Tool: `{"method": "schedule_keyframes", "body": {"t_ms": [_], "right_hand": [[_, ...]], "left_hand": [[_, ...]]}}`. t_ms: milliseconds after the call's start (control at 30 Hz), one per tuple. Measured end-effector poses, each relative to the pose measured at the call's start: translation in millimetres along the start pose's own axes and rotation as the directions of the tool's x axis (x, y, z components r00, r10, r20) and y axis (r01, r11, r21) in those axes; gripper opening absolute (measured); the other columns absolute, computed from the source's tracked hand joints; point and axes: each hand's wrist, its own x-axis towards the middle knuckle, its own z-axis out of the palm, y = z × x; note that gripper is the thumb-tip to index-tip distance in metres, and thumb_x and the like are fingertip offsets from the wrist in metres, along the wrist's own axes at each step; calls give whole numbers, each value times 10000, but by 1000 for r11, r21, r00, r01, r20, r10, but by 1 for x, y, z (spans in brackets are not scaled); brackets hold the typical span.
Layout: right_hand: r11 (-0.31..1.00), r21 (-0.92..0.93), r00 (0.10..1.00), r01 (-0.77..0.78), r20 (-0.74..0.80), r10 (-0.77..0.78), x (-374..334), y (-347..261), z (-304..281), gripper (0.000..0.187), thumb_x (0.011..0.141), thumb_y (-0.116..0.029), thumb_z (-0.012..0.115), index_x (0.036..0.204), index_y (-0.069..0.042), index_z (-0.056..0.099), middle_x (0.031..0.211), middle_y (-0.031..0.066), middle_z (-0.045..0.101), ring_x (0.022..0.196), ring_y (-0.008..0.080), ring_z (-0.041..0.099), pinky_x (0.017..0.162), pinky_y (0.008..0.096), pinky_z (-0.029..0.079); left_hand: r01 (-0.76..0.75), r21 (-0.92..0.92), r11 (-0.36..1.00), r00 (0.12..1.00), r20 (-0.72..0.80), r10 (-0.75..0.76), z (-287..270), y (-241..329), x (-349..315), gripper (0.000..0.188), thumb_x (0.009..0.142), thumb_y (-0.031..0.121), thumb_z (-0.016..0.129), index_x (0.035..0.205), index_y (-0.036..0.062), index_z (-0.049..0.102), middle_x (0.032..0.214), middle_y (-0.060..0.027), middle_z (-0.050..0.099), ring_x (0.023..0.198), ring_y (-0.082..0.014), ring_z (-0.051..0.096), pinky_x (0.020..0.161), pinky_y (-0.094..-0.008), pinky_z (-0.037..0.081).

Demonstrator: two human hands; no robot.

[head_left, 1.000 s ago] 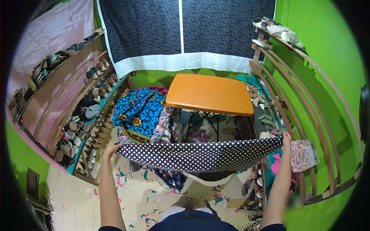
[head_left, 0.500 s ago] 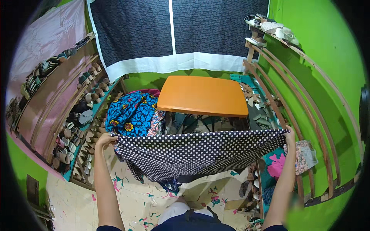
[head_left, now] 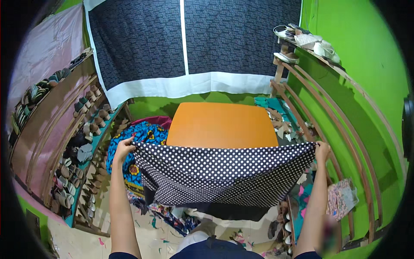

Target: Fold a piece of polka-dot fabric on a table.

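Observation:
A black cloth with white polka dots [head_left: 224, 172] hangs stretched between my two hands, its top edge nearly straight and its lower part sagging in folds. My left hand [head_left: 125, 150] pinches its upper left corner. At the upper right corner, my right hand [head_left: 321, 151] is closed on the same cloth. Just beyond it stands an orange table [head_left: 222, 123], whose near edge the cloth hides. Behind my left hand lies a heap of blue cloth with flower print [head_left: 144, 132]. Patterned cloth [head_left: 172, 220] lies on the floor under the dotted one.
Shoe racks holding many shoes [head_left: 84, 129] run along the left. Wooden rails [head_left: 340, 125] line the right wall, with shoes [head_left: 317, 42] on top. A clear bag [head_left: 343, 198] sits beside my right forearm. Scraps [head_left: 155, 222] litter the tiled floor. Dark curtains [head_left: 233, 39] hang at the back.
The dotted cloth is lifted slightly and now covers the table's near edge. Both hands keep hold of its corners. The view has shifted, so the table appears lower.

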Motion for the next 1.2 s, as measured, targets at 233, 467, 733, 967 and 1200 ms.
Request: {"method": "schedule_keyframes", "body": {"t_ms": [233,467,733,967,1200], "right_hand": [[999,-28,999,-21,-38,20,65,-58,35,145,739,-131,609,870,-110,668,1144,70,473,1112,261,399,923,408,354],[993,-108,991,-57,-125,43,125,-109,78,133,754,-116,596,868,-99,662,1261,61,418,1238,292,282,983,467,283],[981,-188,955,36,-282,-90,239,-182,151,125,768,-127,570,849,-119,665,1329,58,367,1293,287,184,1042,481,170],[979,-203,972,5,-227,-52,347,-231,258,157,782,-147,545,881,-121,664,1344,54,356,1306,267,175,1054,476,137],[990,-138,987,-3,-159,-19,416,-255,364,160,765,-146,570,901,-120,651,1333,34,372,1301,268,190,1047,478,161]], "left_hand": [[-265,653,710,891,-116,439,0,-6,117,141,681,93,606,780,-1,642,782,-139,609,746,-245,586,670,-326,453],[93,769,632,834,-407,373,55,42,206,87,710,189,638,785,148,657,1132,-27,446,1199,-260,298,993,-599,94],[112,837,536,790,-402,463,85,53,337,75,735,163,605,792,130,641,1306,-51,383,1310,-294,154,992,-625,4],[227,825,517,773,-476,420,145,56,474,139,740,171,594,860,134,653,1278,-93,413,1291,-321,200,1012,-588,40],[239,844,480,811,-446,379,207,38,584,145,758,196,578,860,124,650,1273,-81,415,1290,-324,194,1005,-599,39]]}}
